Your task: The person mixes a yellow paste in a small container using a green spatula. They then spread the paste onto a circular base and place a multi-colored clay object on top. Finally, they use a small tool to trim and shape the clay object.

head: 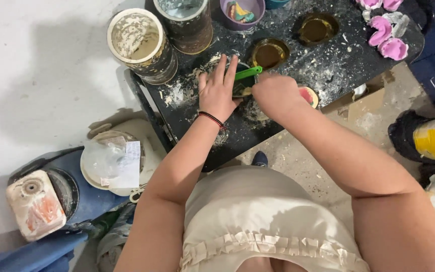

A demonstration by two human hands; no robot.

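Left hand: flat, fingers spread, pressing on the rim of a small dark mould cup on the black table, near its front edge.
Right hand: clenched around a green tool, its tip in the cup.
Cup: dark, pale residue inside.
Amber round moulds: two.
Splattered tubs: two.
Pink casts: four.

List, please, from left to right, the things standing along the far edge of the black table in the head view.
Cream-crusted round tub → dark tub → purple bowl → yellow-brown round mould → second such mould → pink casts.
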